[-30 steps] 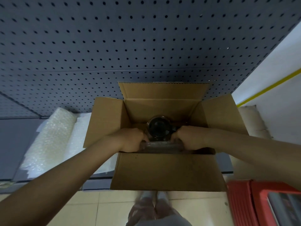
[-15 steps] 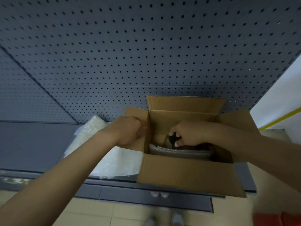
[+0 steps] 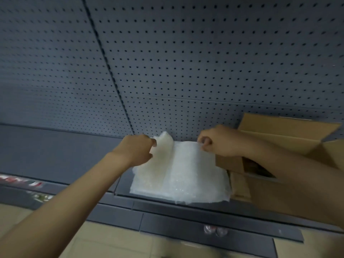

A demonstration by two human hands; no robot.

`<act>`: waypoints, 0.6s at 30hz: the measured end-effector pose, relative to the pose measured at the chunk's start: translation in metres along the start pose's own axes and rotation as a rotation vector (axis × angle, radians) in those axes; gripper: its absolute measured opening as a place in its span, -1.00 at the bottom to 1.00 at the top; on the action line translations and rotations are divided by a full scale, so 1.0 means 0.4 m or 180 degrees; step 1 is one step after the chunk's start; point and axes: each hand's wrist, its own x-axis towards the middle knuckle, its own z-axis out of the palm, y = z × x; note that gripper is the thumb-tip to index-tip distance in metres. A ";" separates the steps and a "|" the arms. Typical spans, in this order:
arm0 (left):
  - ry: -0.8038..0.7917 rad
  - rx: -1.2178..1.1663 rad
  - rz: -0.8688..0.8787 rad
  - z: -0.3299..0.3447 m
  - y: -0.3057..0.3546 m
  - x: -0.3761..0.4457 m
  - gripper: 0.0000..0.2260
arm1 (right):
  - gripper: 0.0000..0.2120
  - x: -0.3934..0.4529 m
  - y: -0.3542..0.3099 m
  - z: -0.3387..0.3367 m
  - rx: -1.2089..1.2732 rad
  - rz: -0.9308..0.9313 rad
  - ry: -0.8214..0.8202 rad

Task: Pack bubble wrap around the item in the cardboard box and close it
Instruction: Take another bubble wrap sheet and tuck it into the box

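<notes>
At frame centre, the left hand (image 3: 138, 148) and right hand (image 3: 216, 141) each pinch the bubble wrap (image 3: 178, 174), apparently lifting a sheet for the open cardboard box (image 3: 279, 138) at right.

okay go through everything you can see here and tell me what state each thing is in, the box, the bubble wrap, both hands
cardboard box: open, flaps up, standing on the shelf to the right.
bubble wrap: stacked sheets on the shelf beside the box, top sheet's far edge lifted.
left hand: pinches the top sheet's far left corner.
right hand: pinches the top sheet's far right edge.
item in the box: hidden.
</notes>
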 end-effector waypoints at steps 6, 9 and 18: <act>-0.0284 -0.0096 -0.0085 0.085 -0.141 -0.024 -0.61 | -0.67 0.104 -0.114 0.082 -0.0119 0.0168 -0.0227; -0.0365 -0.0222 -0.0173 0.119 -0.181 -0.018 -0.63 | -0.65 0.161 -0.139 0.118 -0.0414 0.0057 -0.0333; -0.0641 -0.0297 -0.0451 0.215 -0.259 0.015 -0.67 | -0.68 0.364 -0.189 0.205 -0.0576 -0.0333 -0.0673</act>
